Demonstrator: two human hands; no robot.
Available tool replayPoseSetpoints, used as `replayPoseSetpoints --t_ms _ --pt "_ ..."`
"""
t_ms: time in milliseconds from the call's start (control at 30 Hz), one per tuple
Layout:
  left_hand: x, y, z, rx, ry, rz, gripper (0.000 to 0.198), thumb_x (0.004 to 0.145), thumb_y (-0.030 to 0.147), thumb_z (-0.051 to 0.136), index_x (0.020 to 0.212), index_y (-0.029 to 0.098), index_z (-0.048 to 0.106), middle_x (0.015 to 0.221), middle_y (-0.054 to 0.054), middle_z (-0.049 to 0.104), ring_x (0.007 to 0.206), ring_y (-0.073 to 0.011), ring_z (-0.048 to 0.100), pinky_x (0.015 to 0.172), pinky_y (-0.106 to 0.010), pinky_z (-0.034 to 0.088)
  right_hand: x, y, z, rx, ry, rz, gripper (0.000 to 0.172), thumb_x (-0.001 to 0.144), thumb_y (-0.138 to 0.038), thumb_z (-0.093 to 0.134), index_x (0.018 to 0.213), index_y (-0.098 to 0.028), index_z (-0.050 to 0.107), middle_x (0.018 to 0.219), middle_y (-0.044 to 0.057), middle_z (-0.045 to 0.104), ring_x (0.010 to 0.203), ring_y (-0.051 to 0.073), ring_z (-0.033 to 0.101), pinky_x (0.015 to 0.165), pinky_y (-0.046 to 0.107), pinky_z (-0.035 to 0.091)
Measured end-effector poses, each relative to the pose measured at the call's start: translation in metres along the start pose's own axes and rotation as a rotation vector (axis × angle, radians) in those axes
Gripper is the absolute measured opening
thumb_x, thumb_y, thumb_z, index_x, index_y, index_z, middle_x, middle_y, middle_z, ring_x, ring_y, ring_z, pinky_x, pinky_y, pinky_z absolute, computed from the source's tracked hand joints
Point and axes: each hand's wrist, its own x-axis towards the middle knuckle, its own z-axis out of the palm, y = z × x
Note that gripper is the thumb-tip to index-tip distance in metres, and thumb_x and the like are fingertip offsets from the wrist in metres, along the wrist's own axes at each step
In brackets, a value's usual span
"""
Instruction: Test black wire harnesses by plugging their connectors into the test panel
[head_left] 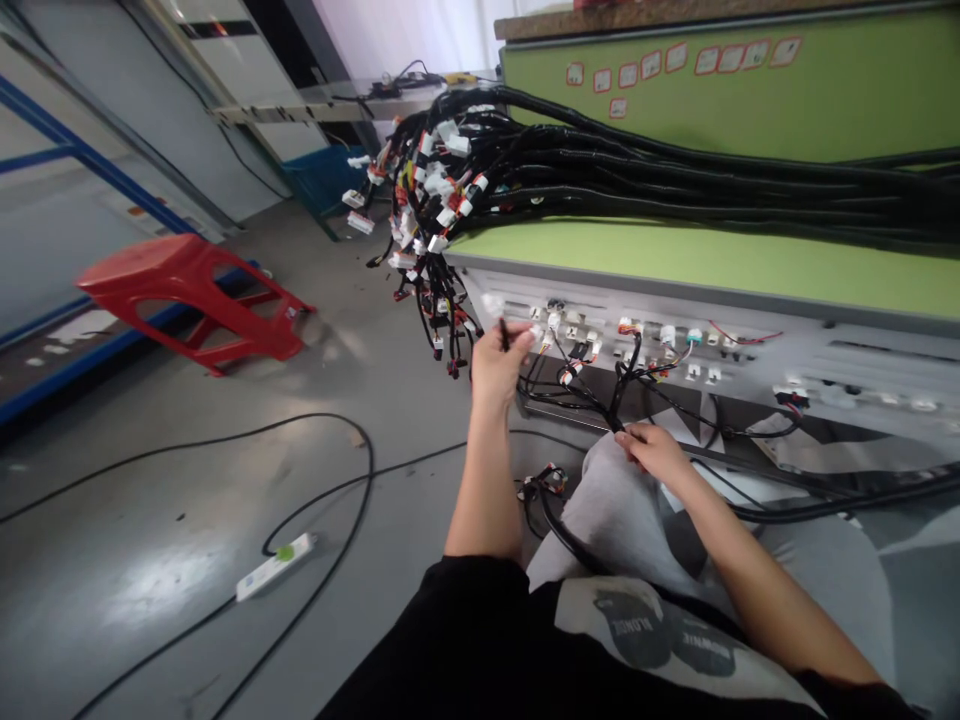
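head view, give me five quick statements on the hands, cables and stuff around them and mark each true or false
1. The left hand is near the left end of the white panel. True.
2. The right hand rests on the red stool. False: it pinches black wires below the panel.
3. A thick black cable bundle lies along the green surface. True.
4. The power strip hangs on the panel. False: it lies on the floor.
5. All the connectors at the bundle's end are black. False: many are white.
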Motion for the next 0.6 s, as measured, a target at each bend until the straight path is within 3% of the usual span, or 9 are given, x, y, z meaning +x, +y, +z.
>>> replayPoseSetpoints --t_ms 200,400,600 --pt "0.006 -0.018 0.039 0.381 -0.014 0.063 0.01 0.079 0.02 0.058 0.085 0.018 0.065 0.073 -0.003 0.062 0.074 -0.0169 0.059 0.068 -0.027 0.046 0.0 0.0 -0.001 -0.02 -0.009 0.014 0.032 0.083 -0.041 0.047 0.059 -0.019 0.047 0.055 -0.001 0.055 0.049 0.011 0.047 0.052 0.024 0.028" --pt "0.008 -0.036 0.043 0.506 -0.096 0.037 0.011 0.075 0.025 0.062 0.083 0.017 0.064 0.075 -0.002 0.063 0.074 -0.0171 0.059 0.072 -0.028 0.045 -0.001 -0.002 -0.001 -0.024 -0.007 -0.014 0.031 0.084 -0.039 0.046 0.06 -0.019 0.048 0.056 0.0 0.057 0.05 0.011 0.048 0.053 0.024 0.029" --pt "0.01 -0.026 0.053 0.557 -0.027 0.01 0.014 0.071 0.021 0.064 0.083 0.015 0.064 0.08 -0.004 0.067 0.077 -0.0175 0.061 0.074 -0.028 0.045 -0.001 -0.002 -0.001 -0.016 -0.009 -0.009 0.031 0.084 -0.039 0.047 0.06 -0.019 0.047 0.056 -0.001 0.057 0.051 0.011 0.048 0.054 0.024 0.029"
